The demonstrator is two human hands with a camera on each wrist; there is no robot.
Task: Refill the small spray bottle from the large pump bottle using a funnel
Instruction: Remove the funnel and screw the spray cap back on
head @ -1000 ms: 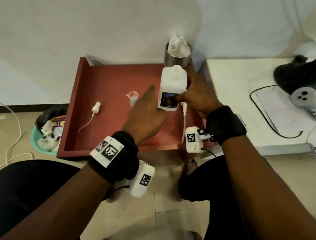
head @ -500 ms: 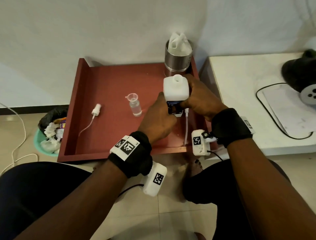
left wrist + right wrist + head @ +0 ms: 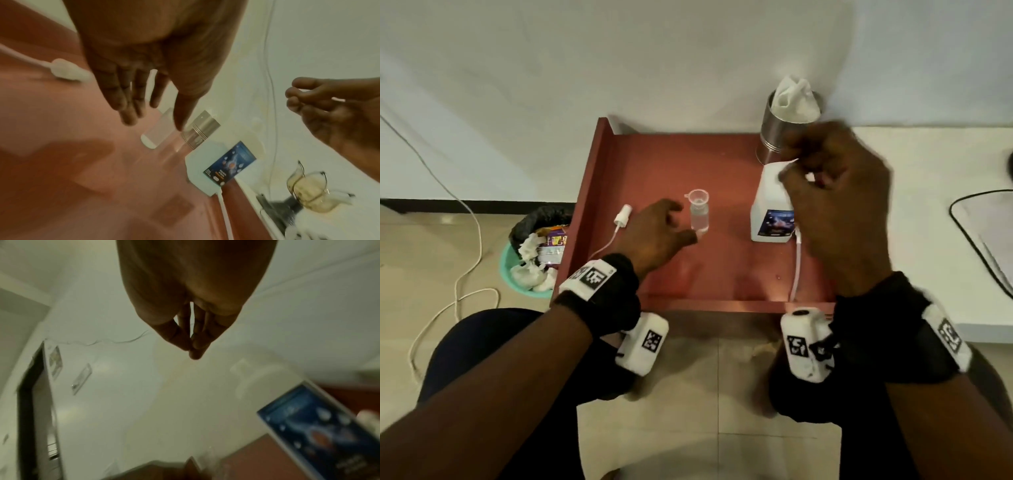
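A reddish-brown tray (image 3: 654, 164) with raised rims holds the task's things. Near its centre stands the small spray bottle (image 3: 700, 219), a clear glossy cylinder, with a translucent funnel (image 3: 698, 197) seated in its neck. At 3 o'clock from it, well apart, stands the large pump bottle (image 3: 770, 212), boxy white plastic with a dark blue label. Its pump tube (image 3: 797, 267) trails toward 6 o'clock. At 9 o'clock of the small bottle lies the white spray head (image 3: 623, 214) with a thin dip tube. A brushed steel canister (image 3: 774, 137) stuffed with white tissue stands at 12 o'clock of the large bottle. The left hand (image 3: 654, 233) reaches beside the small bottle, fingers loosely spread, thumb tip near its base; whether it touches, I cannot tell. The right hand (image 3: 835, 192) hovers over the large bottle's top, fingertips bunched together; it is blurred, and whether they pinch something white, I cannot tell.
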